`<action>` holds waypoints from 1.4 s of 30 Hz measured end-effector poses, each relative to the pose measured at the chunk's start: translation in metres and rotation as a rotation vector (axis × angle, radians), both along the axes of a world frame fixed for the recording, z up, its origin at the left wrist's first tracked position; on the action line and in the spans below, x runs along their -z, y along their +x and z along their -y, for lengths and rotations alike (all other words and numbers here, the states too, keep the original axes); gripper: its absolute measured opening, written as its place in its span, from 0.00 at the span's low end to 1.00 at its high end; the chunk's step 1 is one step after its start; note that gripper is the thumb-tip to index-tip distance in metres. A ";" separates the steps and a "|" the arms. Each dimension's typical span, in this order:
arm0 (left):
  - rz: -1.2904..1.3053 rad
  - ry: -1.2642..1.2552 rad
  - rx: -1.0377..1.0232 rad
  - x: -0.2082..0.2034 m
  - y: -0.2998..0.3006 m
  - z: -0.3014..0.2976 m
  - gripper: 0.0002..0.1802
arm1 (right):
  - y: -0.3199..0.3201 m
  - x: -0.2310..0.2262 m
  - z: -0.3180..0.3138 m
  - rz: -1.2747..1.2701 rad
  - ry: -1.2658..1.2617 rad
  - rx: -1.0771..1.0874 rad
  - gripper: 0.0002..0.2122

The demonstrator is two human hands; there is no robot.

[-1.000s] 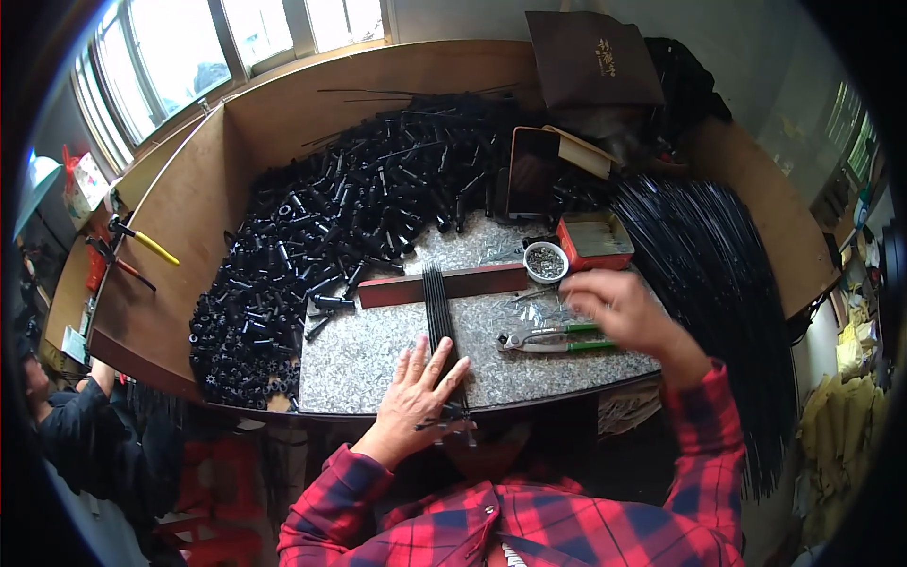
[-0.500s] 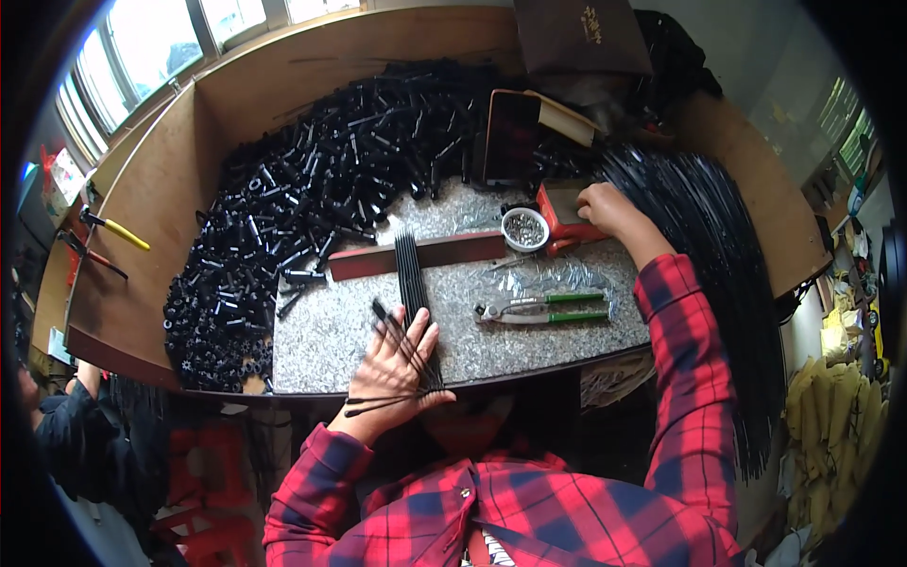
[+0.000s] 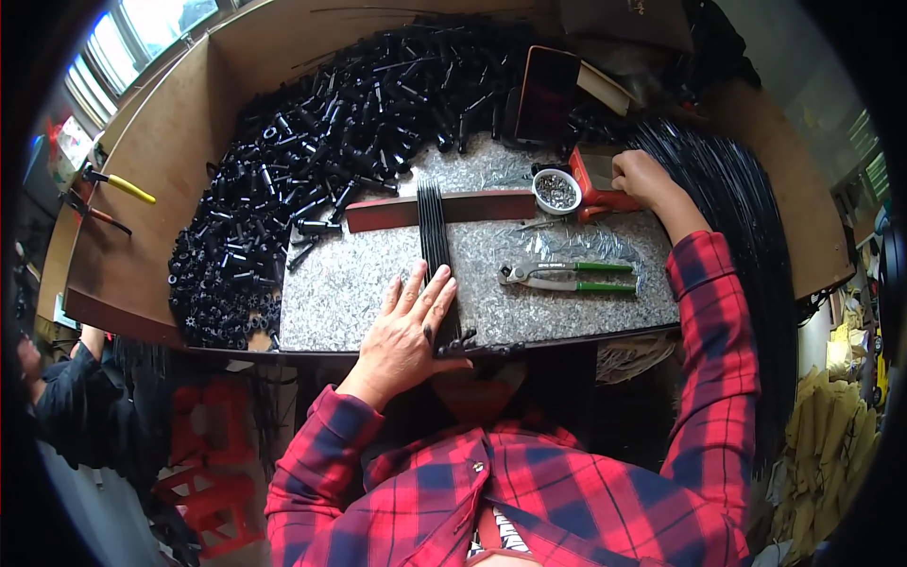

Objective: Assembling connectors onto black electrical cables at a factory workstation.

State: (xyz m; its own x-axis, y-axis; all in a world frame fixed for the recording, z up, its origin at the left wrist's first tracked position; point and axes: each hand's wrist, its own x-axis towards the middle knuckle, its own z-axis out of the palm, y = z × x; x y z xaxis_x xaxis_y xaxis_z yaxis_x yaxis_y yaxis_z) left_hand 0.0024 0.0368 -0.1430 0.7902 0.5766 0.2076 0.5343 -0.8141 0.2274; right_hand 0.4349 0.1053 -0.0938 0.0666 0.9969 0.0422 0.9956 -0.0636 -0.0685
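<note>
Black rods (image 3: pixel 432 222) lie side by side mid-way along the table (image 3: pixel 331 293), across a dark-red bar (image 3: pixel 491 205). At their six o'clock end the left hand (image 3: pixel 404 331) rests flat, grip released. Toward two o'clock, the right hand (image 3: pixel 649 181) touches a red box (image 3: pixel 597 196); its grip's contents cannot be told. Pliers (image 3: pixel 605 287) lie at four.

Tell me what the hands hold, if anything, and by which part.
The left hand lies flat over the near part of the black rods, not visibly gripping them. The right hand is at the red box; any hold is hidden.
</note>
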 end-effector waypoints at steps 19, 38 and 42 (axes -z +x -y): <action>0.014 0.005 0.034 -0.002 0.002 0.001 0.53 | -0.166 0.018 -0.017 0.108 0.349 -0.618 0.14; -0.002 -0.002 0.027 -0.003 0.002 0.001 0.55 | -0.179 0.023 -0.026 0.106 0.290 -0.551 0.12; -0.016 -0.006 0.031 -0.003 0.003 0.000 0.55 | -0.178 0.024 -0.026 0.113 0.280 -0.547 0.12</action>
State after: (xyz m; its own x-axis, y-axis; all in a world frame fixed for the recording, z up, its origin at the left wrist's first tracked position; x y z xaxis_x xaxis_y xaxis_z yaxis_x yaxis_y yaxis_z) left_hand 0.0050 0.0364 -0.1404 0.8108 0.5533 0.1910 0.5128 -0.8287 0.2240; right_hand 0.2573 0.1318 -0.1182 -0.4702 0.8355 0.2843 0.8812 0.4623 0.0989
